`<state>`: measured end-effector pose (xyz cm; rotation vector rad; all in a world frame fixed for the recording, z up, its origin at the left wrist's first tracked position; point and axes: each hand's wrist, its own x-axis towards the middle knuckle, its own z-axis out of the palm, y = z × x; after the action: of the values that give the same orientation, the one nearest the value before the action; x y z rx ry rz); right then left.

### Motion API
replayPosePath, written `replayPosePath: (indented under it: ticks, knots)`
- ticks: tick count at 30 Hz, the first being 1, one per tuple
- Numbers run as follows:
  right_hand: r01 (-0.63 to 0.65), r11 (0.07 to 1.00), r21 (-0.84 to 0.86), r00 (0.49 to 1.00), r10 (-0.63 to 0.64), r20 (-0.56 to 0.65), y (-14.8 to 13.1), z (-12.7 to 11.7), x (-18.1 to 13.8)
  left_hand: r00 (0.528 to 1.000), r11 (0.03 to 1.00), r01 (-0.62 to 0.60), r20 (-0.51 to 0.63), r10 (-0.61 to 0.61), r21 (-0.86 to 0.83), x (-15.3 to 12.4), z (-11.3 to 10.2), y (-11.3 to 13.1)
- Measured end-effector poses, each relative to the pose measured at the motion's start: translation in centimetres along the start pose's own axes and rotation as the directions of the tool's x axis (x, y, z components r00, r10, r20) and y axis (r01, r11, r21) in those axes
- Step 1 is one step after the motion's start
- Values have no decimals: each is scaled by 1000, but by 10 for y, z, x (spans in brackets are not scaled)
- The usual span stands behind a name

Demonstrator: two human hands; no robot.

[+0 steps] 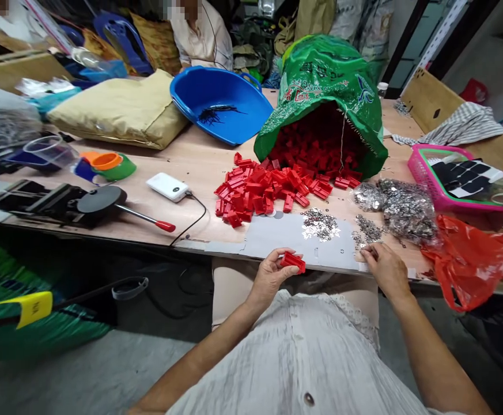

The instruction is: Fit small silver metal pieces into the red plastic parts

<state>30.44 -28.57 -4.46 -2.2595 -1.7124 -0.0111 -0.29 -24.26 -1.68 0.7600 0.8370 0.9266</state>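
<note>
Between the thumb and fingers of my left hand (271,276) is a red plastic housing (293,262), held just over the table's front edge. My right hand (385,269) rests at the edge further right, its fingertips pinched at a small pile of dark metal pieces (367,229); what they grip is too small to make out. Shinier flat metal pieces (320,225) lie heaped on a grey sheet (272,236) between the hands. Beyond it, a big heap of red plastic housings (264,187) spills from a green woven sack (320,75) lying on its side.
Bagged metal parts (409,210), a red plastic bag (480,253) and a pink basket (424,173) stand at right. To the left are a lever tool (99,199), a white power bank (167,187) with a cable and a blue basin (234,121). Another person (203,37) sits across the table.
</note>
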Motion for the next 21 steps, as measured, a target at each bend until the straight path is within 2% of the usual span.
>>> replayPosePath:
  ticks: [5, 10, 16, 21]
  knots:
    - [19, 999, 32, 999, -18, -35, 0, -8, -1, 999, 999, -40, -23, 41, 30, 0, 0, 3]
    - [-42, 997, 63, 999, 44, -32, -6, -19, 1, 996, 996, -77, -43, 79, 49, 3, -1, 5]
    - [-6, 998, 69, 999, 10, -49, -7, -12, 13, 995, 995, -87, -37, 89, 38, 6, 1, 5]
    - [44, 984, 174, 998, -35, -53, -1, -7, 20, 992, 992, -109, -51, 112, 66, 5, 3, 6]
